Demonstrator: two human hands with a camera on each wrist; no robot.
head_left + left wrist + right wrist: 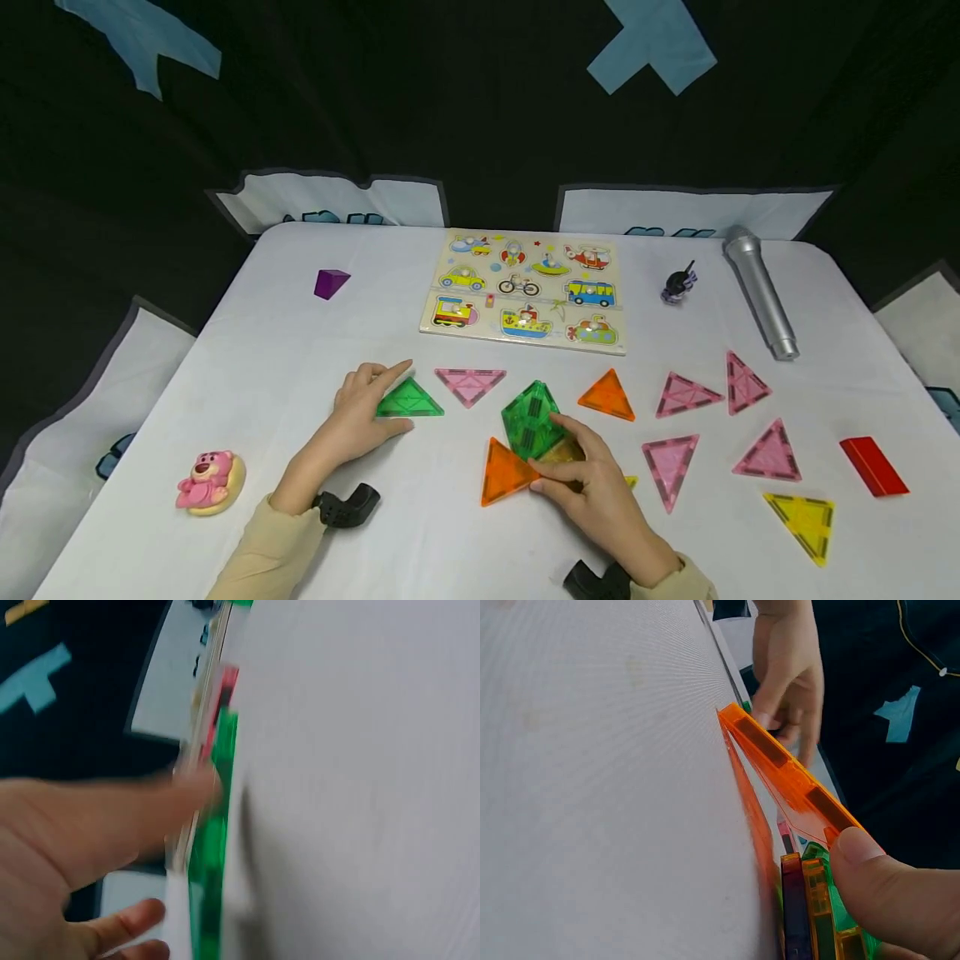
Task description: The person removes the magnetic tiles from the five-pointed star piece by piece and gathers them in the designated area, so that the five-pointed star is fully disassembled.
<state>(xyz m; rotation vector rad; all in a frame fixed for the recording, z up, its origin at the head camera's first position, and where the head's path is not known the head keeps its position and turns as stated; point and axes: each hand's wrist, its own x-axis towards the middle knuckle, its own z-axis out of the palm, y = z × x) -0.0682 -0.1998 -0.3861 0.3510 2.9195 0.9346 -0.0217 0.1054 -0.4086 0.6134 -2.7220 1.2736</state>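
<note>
Head view shows our right hand (600, 492) pinching the green and orange tile cluster (525, 446) near the table's (247, 367) front. Our left hand (356, 412) lies flat-fingered on a green triangle (408, 402). We should slide it slowly, edges lined up.

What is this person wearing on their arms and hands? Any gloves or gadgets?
No gloves: both hands are bare, the left hand and the right hand. Each arm wears a long, pale beige sleeve reaching to the wrist. Strapped at each wrist is a small black device, blocky and angled, with another on the right. No rings, cables or markings show.
</note>
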